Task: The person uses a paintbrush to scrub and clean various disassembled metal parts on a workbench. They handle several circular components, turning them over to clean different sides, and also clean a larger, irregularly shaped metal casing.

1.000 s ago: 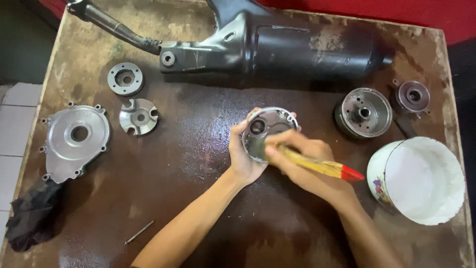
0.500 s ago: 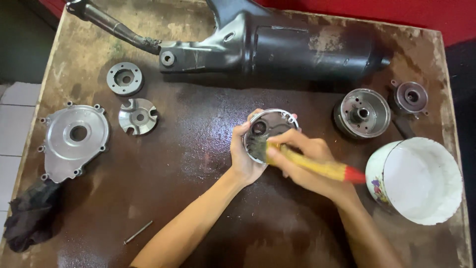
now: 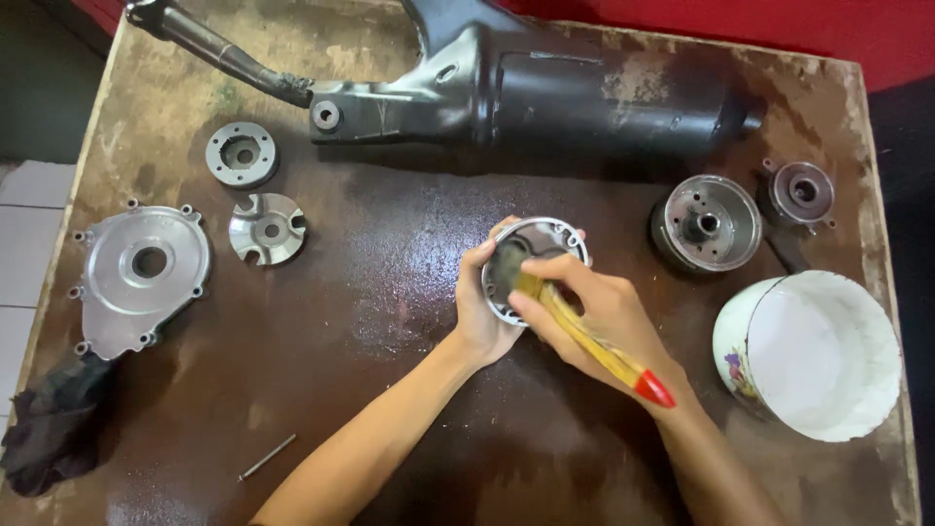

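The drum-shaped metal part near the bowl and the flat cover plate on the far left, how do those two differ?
The drum-shaped part is round, deep and dark-rimmed; the cover plate is flat, irregular in outline, with bolt lugs around its edge. The drum lies right of both hands, the plate far left beside a black rag. Both are grey metal with a central hole.

Left hand (image 3: 479, 302) cupping a round metal housing (image 3: 545, 244), right hand (image 3: 594, 317) working a yellow brush (image 3: 589, 341) inside it, white enamel bowl (image 3: 857, 292) near the right, black exhaust (image 3: 545, 93) across the wet brown table (image 3: 321, 390)
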